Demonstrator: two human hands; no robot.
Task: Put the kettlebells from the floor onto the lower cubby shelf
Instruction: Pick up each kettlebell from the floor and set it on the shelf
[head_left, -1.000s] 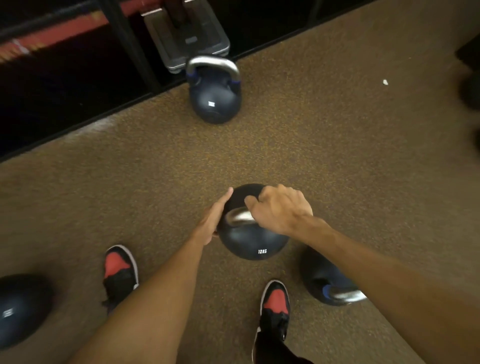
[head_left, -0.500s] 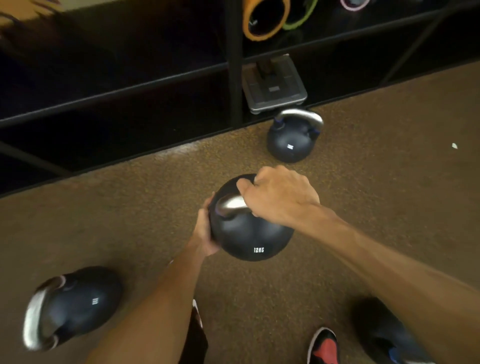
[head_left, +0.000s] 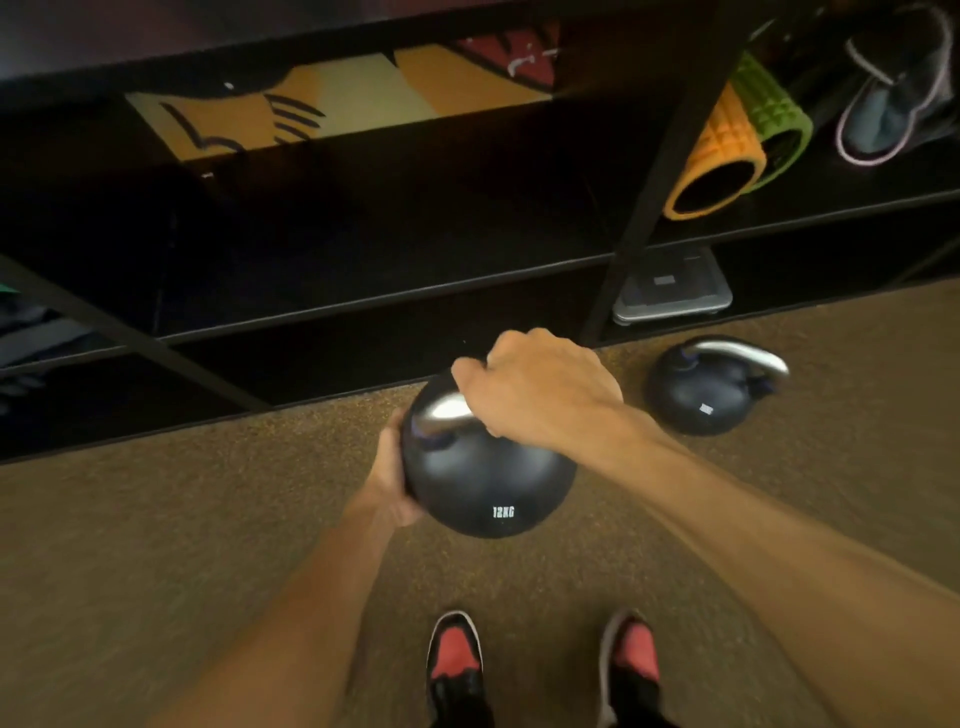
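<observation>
Right hand (head_left: 540, 389) is clenched over the steel handle of the 12 kg kettlebell (head_left: 488, 467), knuckles up. Left hand (head_left: 389, 478) cups the left side of the ball, palm against it, fingers curving out of sight beneath. The kettlebell is tilted, with its "12KG" marking facing the camera. It sits over the brown floor (head_left: 156, 545), directly before the dark opening of the lower cubby shelf (head_left: 311, 364) and not inside it. It appears to be held clear of the floor, though motion blur prevents confirmation. A second kettlebell (head_left: 711, 389) stands on the floor to the right, close to the shelf front and well apart from the held one. A grey scale (head_left: 672, 291) lies in the bottom compartment behind it. An orange roller (head_left: 722, 156) and a green roller (head_left: 774, 114) lie side by side on the shelf above. Two red-and-black shoes (head_left: 454, 660) show at the lower edge.
</observation>
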